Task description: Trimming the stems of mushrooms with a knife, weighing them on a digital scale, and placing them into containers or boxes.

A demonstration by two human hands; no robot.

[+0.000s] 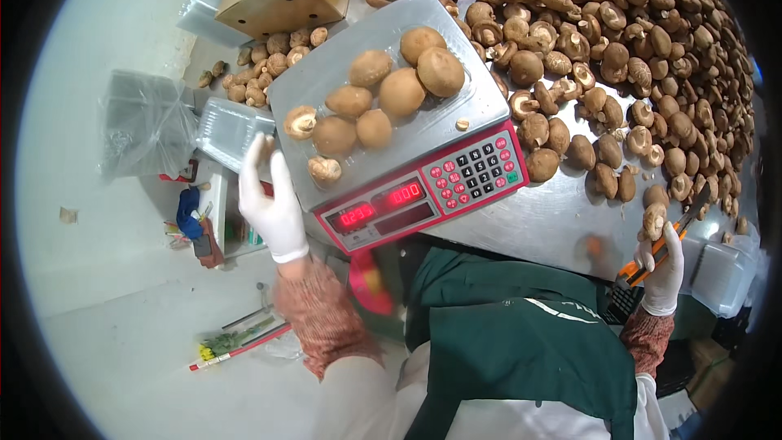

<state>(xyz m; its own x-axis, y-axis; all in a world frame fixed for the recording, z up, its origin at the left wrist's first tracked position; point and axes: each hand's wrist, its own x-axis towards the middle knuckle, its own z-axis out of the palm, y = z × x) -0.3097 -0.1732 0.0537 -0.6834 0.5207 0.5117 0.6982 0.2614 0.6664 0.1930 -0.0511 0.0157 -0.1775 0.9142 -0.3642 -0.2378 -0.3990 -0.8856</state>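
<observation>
My left hand, in a white glove, is raised beside the left edge of a digital scale. Its fingers are apart and I see nothing between them. Close to its fingertips lies a stack of clear plastic trays. Several shiitake mushrooms rest on the scale's metal plate, apparently in a clear tray; most are cap up. A small cut piece of stem lies near the plate's right corner. At the far right, my gloved right hand grips an orange utility knife, blade pointing up and away, together with a shiitake mushroom.
A large heap of shiitake covers the metal table's far right. Behind the scale are a cardboard box and a smaller mushroom pile. Bagged trays stand left; more clear trays lie at right.
</observation>
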